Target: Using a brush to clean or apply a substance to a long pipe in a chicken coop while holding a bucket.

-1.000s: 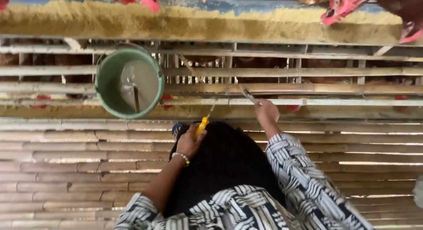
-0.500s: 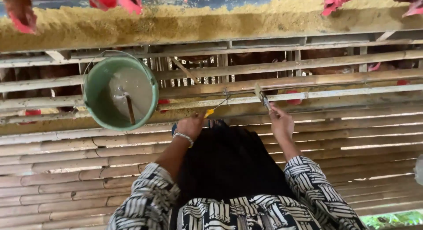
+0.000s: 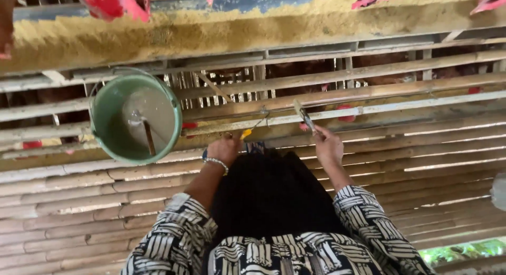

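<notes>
My left hand (image 3: 224, 148), with a bead bracelet at the wrist, is closed on a small yellow-handled tool (image 3: 245, 133) whose thin tip reaches a wire on the bamboo rail (image 3: 400, 104). My right hand (image 3: 328, 146) grips a slim brush-like tool (image 3: 304, 116) with its tip against the same rail. Both hands are up at the front of a slatted bamboo cage. A green bucket (image 3: 108, 133) with a stick standing in it hangs to the left of my left hand.
A long trough of yellow feed (image 3: 221, 35) runs across the top, with red-combed chickens (image 3: 113, 3) pecking at it. More hens show behind the slats. Bamboo flooring (image 3: 63, 201) spreads below, and greenery shows at the bottom right.
My right hand moved right along the rail with its tool. My left hand rose to the wire. The view shifted, so the bucket sits lower and further right.
</notes>
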